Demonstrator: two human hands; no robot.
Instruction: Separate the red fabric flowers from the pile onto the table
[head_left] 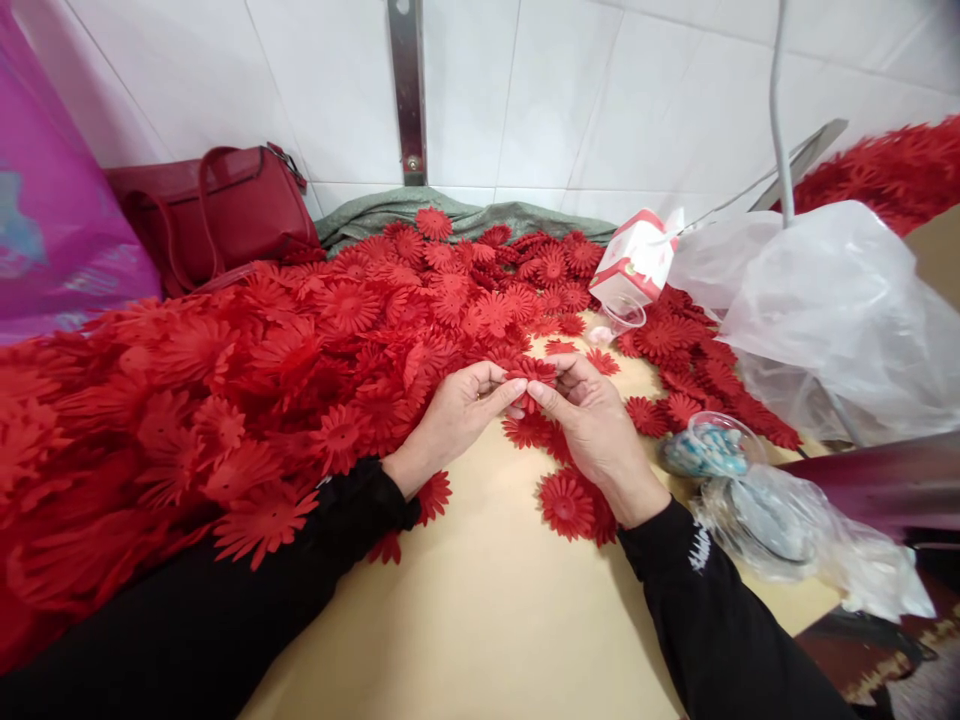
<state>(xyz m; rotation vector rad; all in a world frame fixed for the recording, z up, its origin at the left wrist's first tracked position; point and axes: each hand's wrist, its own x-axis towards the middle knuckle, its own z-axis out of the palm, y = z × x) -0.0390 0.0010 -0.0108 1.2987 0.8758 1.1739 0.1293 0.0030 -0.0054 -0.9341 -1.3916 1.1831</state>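
Observation:
A red fabric flower [529, 374] is pinched between the thumbs and fingertips of both hands, above the tabletop [480, 600]. My left hand [466, 408] grips its left side, with the fingers curled behind it. On the other side my right hand [591, 420] is closed on it, thumb tip close to the left thumb. Whether a smaller part sits between the fingertips cannot be made out. Just below the hands, more red flowers [567, 503] lie in a short row, partly covered by my right hand and wrist. A large heap of red flowers [352, 310] spreads behind and left.
On the right stand a tissue box [637, 255], a clear cup [624, 312], a tub of blue and white bits [701, 448] and clear plastic bags [832, 310]. A red handbag [225, 205] and a purple bag [60, 200] are at the left. A tiled wall [465, 90] closes the back.

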